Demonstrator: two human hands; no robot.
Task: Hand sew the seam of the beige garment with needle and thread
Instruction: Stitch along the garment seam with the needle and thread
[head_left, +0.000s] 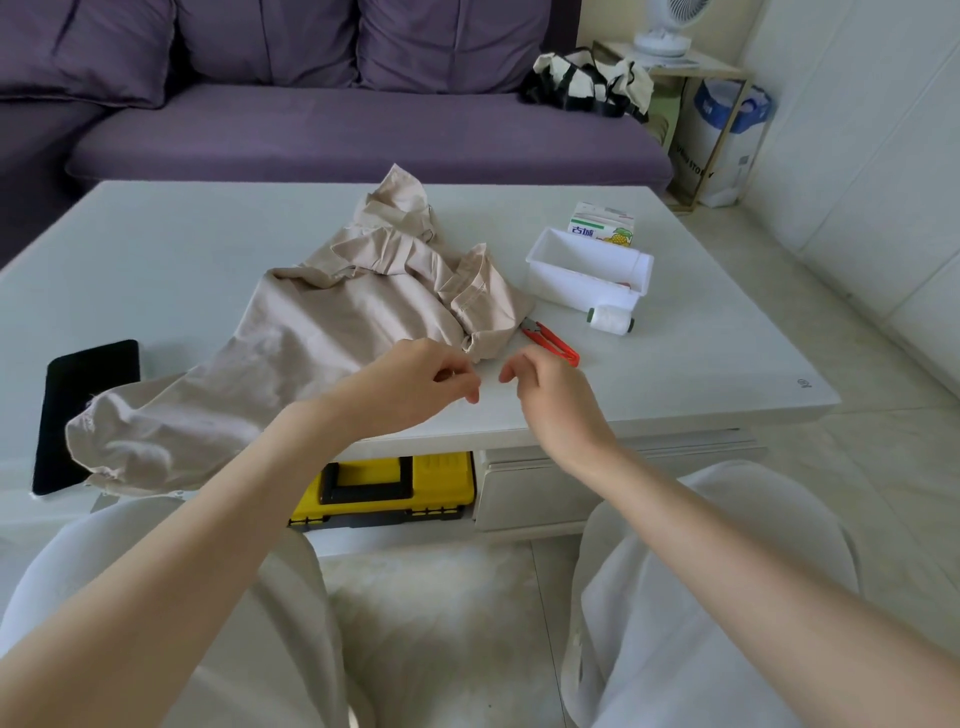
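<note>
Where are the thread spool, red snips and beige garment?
thread spool (611, 318): head view, on its white wound middle.
red snips (571, 357): head view, on the joined red end.
beige garment (332, 322): head view, on its flat middle panel.

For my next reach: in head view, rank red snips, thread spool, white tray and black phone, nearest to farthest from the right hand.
1. red snips, just beyond the right hand
2. thread spool, farther right
3. white tray, behind spool
4. black phone, far left

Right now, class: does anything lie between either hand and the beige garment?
Nothing visible does: left hand and right hand hover beside the beige garment; the red snips lie just right of its corner.
</note>
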